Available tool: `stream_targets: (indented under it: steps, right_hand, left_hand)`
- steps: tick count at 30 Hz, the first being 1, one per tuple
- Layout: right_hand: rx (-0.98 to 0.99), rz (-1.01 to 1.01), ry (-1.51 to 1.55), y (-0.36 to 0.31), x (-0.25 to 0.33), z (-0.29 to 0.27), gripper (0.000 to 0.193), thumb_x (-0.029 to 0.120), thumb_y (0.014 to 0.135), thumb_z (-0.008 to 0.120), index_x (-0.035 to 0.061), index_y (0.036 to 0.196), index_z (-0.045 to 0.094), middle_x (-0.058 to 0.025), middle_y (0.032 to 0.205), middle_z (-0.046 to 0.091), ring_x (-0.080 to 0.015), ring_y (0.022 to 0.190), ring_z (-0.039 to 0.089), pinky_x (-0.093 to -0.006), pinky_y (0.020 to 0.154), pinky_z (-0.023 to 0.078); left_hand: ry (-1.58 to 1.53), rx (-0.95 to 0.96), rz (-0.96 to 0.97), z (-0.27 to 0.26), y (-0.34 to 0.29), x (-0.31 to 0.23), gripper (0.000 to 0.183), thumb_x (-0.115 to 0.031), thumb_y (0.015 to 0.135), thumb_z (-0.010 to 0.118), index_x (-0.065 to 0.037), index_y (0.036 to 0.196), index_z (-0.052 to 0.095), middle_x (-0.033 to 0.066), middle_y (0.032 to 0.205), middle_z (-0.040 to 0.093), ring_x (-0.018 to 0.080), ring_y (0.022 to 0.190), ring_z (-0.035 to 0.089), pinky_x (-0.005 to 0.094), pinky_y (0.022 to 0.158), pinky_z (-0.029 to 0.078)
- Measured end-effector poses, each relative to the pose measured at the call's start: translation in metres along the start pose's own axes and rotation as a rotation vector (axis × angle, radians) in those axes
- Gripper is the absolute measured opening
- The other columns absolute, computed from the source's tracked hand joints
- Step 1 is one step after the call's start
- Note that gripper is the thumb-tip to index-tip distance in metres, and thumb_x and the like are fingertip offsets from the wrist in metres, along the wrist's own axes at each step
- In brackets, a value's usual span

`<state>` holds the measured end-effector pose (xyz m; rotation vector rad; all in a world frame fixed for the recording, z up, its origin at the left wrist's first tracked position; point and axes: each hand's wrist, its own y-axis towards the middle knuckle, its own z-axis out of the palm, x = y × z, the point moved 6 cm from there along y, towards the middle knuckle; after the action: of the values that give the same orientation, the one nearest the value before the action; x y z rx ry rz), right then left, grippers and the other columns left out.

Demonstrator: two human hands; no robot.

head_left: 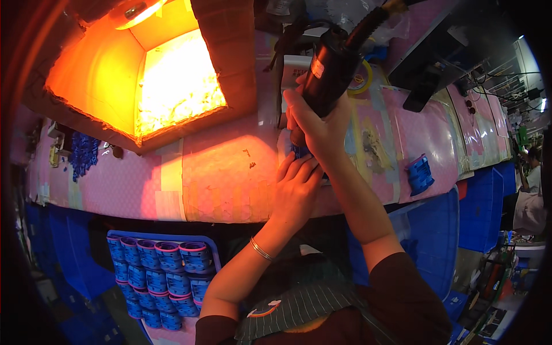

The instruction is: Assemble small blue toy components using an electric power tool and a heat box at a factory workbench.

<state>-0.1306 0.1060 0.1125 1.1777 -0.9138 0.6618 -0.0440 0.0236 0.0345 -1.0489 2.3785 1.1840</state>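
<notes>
My right hand (pixel 322 126) wraps round a black electric screwdriver (pixel 328 75), a thick cylinder with a cable at its top end. It tilts down toward my left hand, and its tip is mostly hidden. My left hand (pixel 298 187) rests on the table just below, fingers bent over a small blue part (pixel 300 150). Only a bit of that part shows past the fingertips, so its full shape is hidden. A bracelet circles my left wrist.
An open cardboard box (pixel 238 69), glowing orange inside, stands back left. Blue cuff-like pieces fill a tray (pixel 213 237) at front left. Blue strips (pixel 84 154) lie far left, a blue piece (pixel 420 174) right. Yellow tape (pixel 362 79), a phone (pixel 423 89) and blue bins (pixel 480 210) are rightward.
</notes>
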Motion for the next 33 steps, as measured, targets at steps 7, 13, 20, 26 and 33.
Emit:
stream_targets:
  steps: [7, 13, 20, 26, 33]
  right_hand:
    - [-0.043, -0.066, -0.079, -0.008, 0.009, 0.002, 0.031, 0.001, 0.084, 0.072, -0.0015, 0.107, 0.052, -0.0025, 0.072, 0.059, -0.0081, 0.052, 0.054, -0.0243, 0.049, 0.043]
    - [-0.182, -0.035, -0.159, -0.011, 0.012, -0.003, 0.040, 0.013, 0.077, 0.081, 0.0018, 0.107, 0.057, -0.0035, 0.082, 0.063, -0.0119, 0.074, 0.060, -0.0265, 0.068, 0.049]
    - [-0.193, 0.114, 0.105, 0.011, 0.028, -0.040, 0.021, 0.012, 0.087, 0.071, 0.0015, 0.096, 0.056, -0.0022, 0.062, 0.056, -0.0107, 0.047, 0.055, -0.0263, 0.043, 0.041]
    - [-0.183, 0.227, -0.066, 0.010, 0.035, -0.121, 0.037, 0.027, 0.090, 0.071, 0.0029, 0.109, 0.051, -0.0037, 0.064, 0.056, -0.0126, 0.046, 0.054, -0.0273, 0.045, 0.045]
    - [-0.196, 0.615, -0.082, -0.033, -0.023, -0.176, 0.045, 0.049, 0.094, 0.063, 0.0106, 0.111, 0.045, -0.0038, 0.071, 0.055, -0.0138, 0.055, 0.057, -0.0307, 0.049, 0.050]
  left_hand:
    - [0.017, -0.003, 0.001, -0.005, 0.002, -0.002, 0.028, -0.006, 0.075, 0.062, -0.003, 0.102, 0.069, 0.0095, 0.108, 0.066, 0.0253, 0.108, 0.061, 0.0458, 0.108, 0.038]
    - [0.050, 0.020, 0.037, -0.002, 0.002, -0.004, 0.025, -0.010, 0.074, 0.066, -0.004, 0.098, 0.069, 0.0087, 0.101, 0.066, 0.0251, 0.105, 0.061, 0.0450, 0.108, 0.039]
    - [0.063, 0.044, 0.024, -0.001, 0.000, -0.003, 0.045, -0.012, 0.072, 0.075, -0.008, 0.117, 0.067, 0.0044, 0.110, 0.066, 0.0222, 0.110, 0.061, 0.0425, 0.110, 0.036]
    - [0.049, 0.060, 0.015, -0.004, 0.002, -0.003, 0.044, -0.009, 0.076, 0.073, -0.009, 0.119, 0.067, 0.0063, 0.111, 0.066, 0.0262, 0.109, 0.061, 0.0450, 0.108, 0.037]
    - [0.067, 0.067, 0.027, -0.002, 0.004, -0.006, 0.043, -0.009, 0.074, 0.075, -0.008, 0.116, 0.068, 0.0058, 0.113, 0.066, 0.0245, 0.109, 0.062, 0.0452, 0.108, 0.037]
